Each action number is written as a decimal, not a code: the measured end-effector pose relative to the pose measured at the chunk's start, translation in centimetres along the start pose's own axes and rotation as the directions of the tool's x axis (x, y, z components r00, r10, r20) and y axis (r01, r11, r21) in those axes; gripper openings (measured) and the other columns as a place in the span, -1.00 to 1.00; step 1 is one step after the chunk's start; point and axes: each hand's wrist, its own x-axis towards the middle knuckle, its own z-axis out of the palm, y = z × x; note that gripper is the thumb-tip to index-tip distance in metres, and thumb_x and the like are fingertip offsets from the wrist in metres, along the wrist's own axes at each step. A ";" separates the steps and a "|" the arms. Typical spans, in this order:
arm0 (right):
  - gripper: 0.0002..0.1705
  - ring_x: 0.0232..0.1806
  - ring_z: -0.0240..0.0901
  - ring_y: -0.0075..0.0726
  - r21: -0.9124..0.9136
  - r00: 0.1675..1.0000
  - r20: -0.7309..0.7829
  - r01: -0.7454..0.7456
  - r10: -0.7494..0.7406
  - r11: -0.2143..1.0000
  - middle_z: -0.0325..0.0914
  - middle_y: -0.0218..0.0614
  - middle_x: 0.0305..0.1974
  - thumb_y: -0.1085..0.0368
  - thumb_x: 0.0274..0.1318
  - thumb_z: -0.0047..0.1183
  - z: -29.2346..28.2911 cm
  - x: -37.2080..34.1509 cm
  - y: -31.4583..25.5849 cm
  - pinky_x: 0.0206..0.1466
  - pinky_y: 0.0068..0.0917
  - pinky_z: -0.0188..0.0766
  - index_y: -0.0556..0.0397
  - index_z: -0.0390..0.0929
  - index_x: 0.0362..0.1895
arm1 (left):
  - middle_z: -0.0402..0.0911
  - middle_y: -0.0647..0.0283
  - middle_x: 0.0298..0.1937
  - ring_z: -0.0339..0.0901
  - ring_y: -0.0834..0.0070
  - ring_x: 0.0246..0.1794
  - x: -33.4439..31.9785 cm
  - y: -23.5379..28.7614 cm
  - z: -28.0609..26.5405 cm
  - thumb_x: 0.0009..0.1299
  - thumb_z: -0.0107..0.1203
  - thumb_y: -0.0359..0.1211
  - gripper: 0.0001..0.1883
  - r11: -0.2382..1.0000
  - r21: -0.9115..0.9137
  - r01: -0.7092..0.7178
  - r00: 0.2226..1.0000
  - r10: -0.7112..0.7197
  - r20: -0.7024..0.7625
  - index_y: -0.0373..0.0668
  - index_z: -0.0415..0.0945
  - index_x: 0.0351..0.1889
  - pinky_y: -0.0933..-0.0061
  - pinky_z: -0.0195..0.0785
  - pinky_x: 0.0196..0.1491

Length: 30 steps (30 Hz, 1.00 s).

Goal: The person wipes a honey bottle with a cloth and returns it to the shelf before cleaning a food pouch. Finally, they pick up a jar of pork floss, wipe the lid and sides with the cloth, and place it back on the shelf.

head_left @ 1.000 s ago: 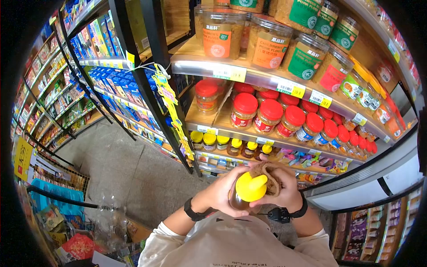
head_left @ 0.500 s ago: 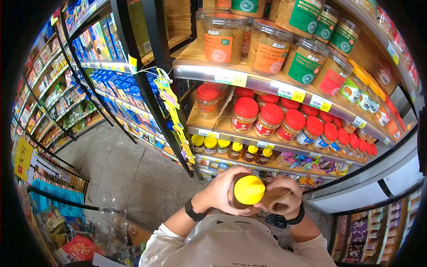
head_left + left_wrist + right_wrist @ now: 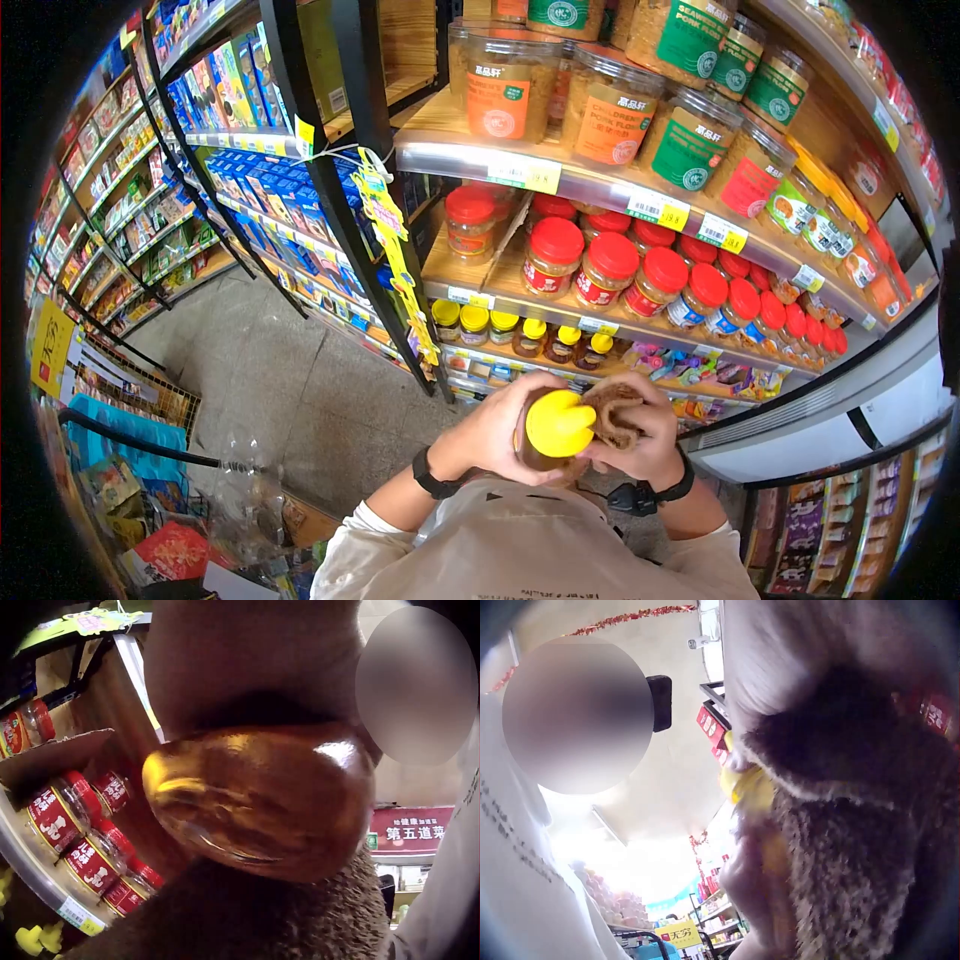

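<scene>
A honey bottle (image 3: 556, 424) with a yellow spouted cap stands before the person's chest, its cap facing the head camera. The left hand (image 3: 494, 432) grips it round the side. Bunched in the right hand (image 3: 652, 432) is a brown fuzzy cloth (image 3: 616, 408), held against the bottle's right side near the cap. Seen from the left wrist, the clear amber base of the bottle (image 3: 262, 806) shows with the cloth (image 3: 307, 919) just below it. The right wrist view has the cloth (image 3: 847, 877) large, partly covering the bottle.
Shelves ahead hold red-lidded jars (image 3: 608, 258), pork floss tubs (image 3: 605, 110) and a row of small yellow-capped bottles (image 3: 530, 338). A black rack post (image 3: 330, 210) rises at left. A turquoise basket (image 3: 125, 445) stands lower left, and a white cabinet (image 3: 830, 400) at right.
The right hand and cloth moved right, away from the cap, then came back beside it with the cloth bunched differently. The left hand keeps its grip on the bottle.
</scene>
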 end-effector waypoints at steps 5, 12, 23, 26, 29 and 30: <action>-0.71 -0.18 0.39 -0.21 -0.293 0.962 -0.204 0.115 -0.180 0.949 0.34 -0.20 -0.15 0.34 -0.36 0.40 1.8 -1.0 -0.7 -0.15 -0.41 0.40 -0.03 0.63 -0.40 | 0.46 0.03 -0.03 0.49 0.13 -0.03 0.1 -0.8 1.1 -0.24 0.47 -0.10 -0.01 0.984 0.100 0.146 0.970 -0.122 -0.211 -0.21 0.18 0.15 0.24 0.35 0.03; -0.64 -0.22 0.36 -0.16 -0.391 0.926 -0.122 0.286 -0.357 0.875 0.34 -0.28 -0.20 0.26 -0.41 0.43 0.2 -2.6 0.9 -0.18 -0.35 0.38 -0.14 0.66 -0.35 | 0.45 0.04 -0.02 0.48 0.12 -0.05 -0.1 -1.8 1.8 -0.24 0.48 -0.07 -0.03 0.978 0.179 0.107 0.966 -0.060 -0.251 -0.21 0.21 0.13 0.21 0.34 0.03; -0.71 -0.09 0.38 -0.06 -0.292 0.917 -0.396 -0.176 0.049 0.940 0.35 -0.04 -0.07 0.36 -0.04 0.17 -0.9 -2.0 0.3 -0.01 -0.28 0.32 0.30 0.56 -0.22 | 0.43 0.03 -0.03 0.49 0.16 -0.07 -0.4 -2.3 2.1 -0.24 0.50 -0.13 -0.04 0.997 0.041 -0.063 0.978 0.070 -0.198 -0.20 0.17 0.11 0.27 0.36 0.01; -0.76 -0.13 0.40 -0.05 -0.287 0.984 -0.174 -0.080 0.031 0.955 0.34 0.01 -0.08 0.38 -0.06 0.14 0.3 -1.9 -1.2 -0.05 -0.33 0.35 0.30 0.55 -0.28 | 0.45 0.03 -0.04 0.49 0.15 -0.07 -0.4 -2.3 2.6 -0.23 0.48 -0.13 -0.06 0.999 0.050 0.008 0.973 0.004 -0.232 -0.19 0.20 0.10 0.24 0.37 0.00; -0.74 -0.27 0.43 -0.15 -0.425 0.965 -0.223 0.030 -0.137 0.904 0.36 -0.08 -0.17 0.41 -0.19 0.28 1.5 -2.4 -1.1 -0.23 -0.37 0.39 0.22 0.61 -0.31 | 0.47 0.04 -0.06 0.48 0.13 -0.07 -0.4 -2.5 2.8 -0.22 0.47 -0.13 -0.09 0.994 0.092 0.066 0.961 -0.039 -0.274 -0.18 0.22 0.10 0.22 0.36 0.01; -0.73 -0.31 0.42 -0.19 -0.454 0.963 -0.218 0.046 -0.161 0.890 0.36 -0.12 -0.19 0.38 -0.21 0.31 1.6 -2.6 -0.9 -0.29 -0.38 0.39 0.17 0.62 -0.31 | 0.47 0.04 -0.06 0.48 0.13 -0.07 -0.5 -2.5 2.7 -0.22 0.47 -0.13 -0.09 0.993 0.093 0.069 0.960 -0.041 -0.276 -0.18 0.22 0.10 0.22 0.36 0.01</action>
